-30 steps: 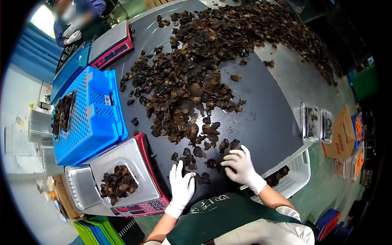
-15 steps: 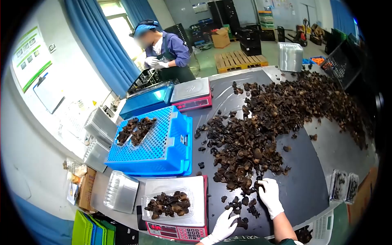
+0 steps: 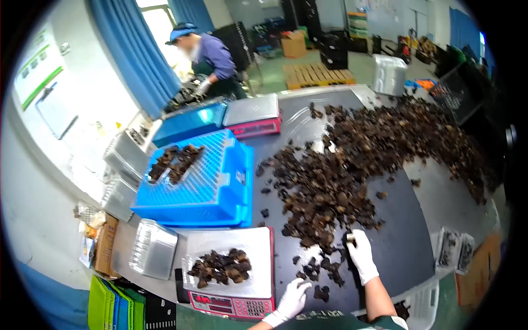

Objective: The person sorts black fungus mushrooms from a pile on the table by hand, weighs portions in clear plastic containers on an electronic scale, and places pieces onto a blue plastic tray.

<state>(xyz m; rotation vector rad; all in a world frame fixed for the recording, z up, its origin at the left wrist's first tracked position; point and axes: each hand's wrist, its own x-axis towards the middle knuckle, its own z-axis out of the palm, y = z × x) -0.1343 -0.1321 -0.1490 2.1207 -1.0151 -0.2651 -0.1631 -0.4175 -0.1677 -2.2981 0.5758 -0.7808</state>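
Observation:
Dark brown wood ear mushrooms (image 3: 335, 181) are heaped across the table, with a few loose pieces (image 3: 322, 293) near its front edge. My right hand (image 3: 363, 257), in a white glove, rests at the near tip of the heap, fingers bent and thumb apart. Lower left, beside the loose pieces, is my left hand (image 3: 291, 302), gloved too, its fingers loosely curled and apart with nothing seen in them. To its left, a clear plastic tray (image 3: 190, 278) of wood ear mushrooms sits on a red digital scale (image 3: 264, 258).
Behind the scale stands an upturned blue crate (image 3: 192, 195) bearing filled trays. Stacked clear trays (image 3: 154, 250) are at left, more filled trays (image 3: 455, 250) at right. A second scale (image 3: 253, 113) is farther back. A co-worker (image 3: 214, 60) bends over a black crate at the far side.
The view has shifted slightly. My right hand has moved a little to the right at the heap's edge, and my left fingers have curled in somewhat. The co-worker has leaned down, lowering their hands.

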